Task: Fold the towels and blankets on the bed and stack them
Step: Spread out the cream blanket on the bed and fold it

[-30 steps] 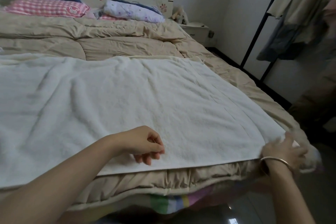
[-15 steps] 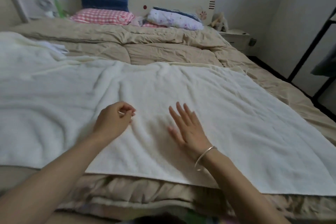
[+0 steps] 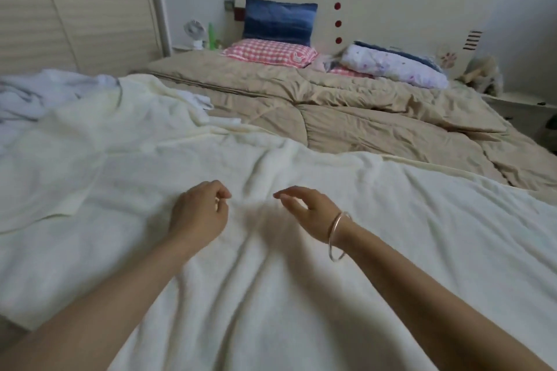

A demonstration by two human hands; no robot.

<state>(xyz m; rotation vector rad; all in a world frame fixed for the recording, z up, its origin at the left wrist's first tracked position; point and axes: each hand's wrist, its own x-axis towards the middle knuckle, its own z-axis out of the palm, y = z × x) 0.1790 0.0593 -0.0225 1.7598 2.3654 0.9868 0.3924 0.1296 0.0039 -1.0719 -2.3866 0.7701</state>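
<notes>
Reaching forward over the bed, both bare forearms come in from the bottom edge of the head view

Left hand (image 3: 197,214): fingers curled inward, thumb tip meeting the forefinger; heel of the hand low on the white blanket (image 3: 346,265). Whether a fold of cloth is pinched between the tips: cannot tell

Right hand (image 3: 304,208): fingers loosely extended and slightly bent, thumb apart, nothing held. It hovers just above the blanket, with a soft shadow on the cloth beneath and to its left. The two hands are near each other but not touching. A thin metal bangle (image 3: 337,235) sits on the right wrist

Blanket position: spread flat across the near part of the bed, covering most of the foreground and creased in long ridges running toward the hands. Its left part lies in rumpled, overlapping layers. Beyond it at far left, a crumpled pale cloth (image 3: 45,93), unfolded

Farther back: beige quilt (image 3: 361,117), bunched and uncovered toward the headboard (image 3: 391,15). Against the headboard, a blue pillow (image 3: 278,22) stands upright behind a pink checked pillow (image 3: 268,53); a floral pillow (image 3: 394,66) lies to their right. A small fan (image 3: 193,31) and a green bottle (image 3: 211,36) stand left of the pillows, beside the wardrobe (image 3: 75,9)
</notes>
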